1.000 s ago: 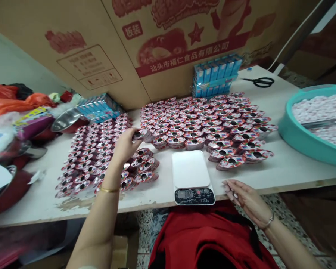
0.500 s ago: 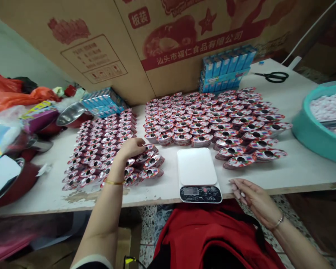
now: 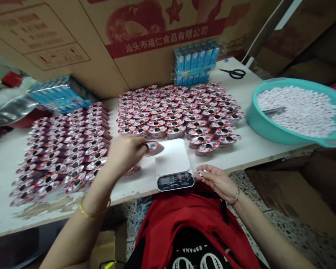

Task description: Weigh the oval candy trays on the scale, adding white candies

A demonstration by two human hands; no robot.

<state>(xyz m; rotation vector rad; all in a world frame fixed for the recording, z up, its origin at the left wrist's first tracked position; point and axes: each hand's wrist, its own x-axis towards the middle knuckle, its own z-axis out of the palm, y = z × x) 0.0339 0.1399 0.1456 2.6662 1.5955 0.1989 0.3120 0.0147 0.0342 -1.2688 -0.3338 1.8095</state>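
Note:
My left hand (image 3: 130, 151) is closed round a small oval-topped red-and-white packet (image 3: 154, 148) with a dark hole in its top. It holds the packet over the left edge of a white digital scale (image 3: 173, 158), whose display appears to show zero. Near the scale's lower right corner, my right hand (image 3: 212, 179) has its fingers drawn together, palm partly up. Small white pieces (image 3: 205, 171) show at its fingertips; how many is unclear. Similar packets stand in rows left of the scale (image 3: 72, 149) and behind it (image 3: 168, 112).
At the right stands a turquoise basin (image 3: 282, 136) of small white pieces, with a metal scoop (image 3: 274, 111) in it. Scissors (image 3: 235, 73) lie at the back. Blue box packs (image 3: 196, 63) lean by a large carton (image 3: 145, 67). A metal bowl (image 3: 14, 110) is at left.
My left hand has lifted a packet from the left group and brought it right to the scale. My right hand stays near the scale's corner. The view has turned right, showing more of the basin.

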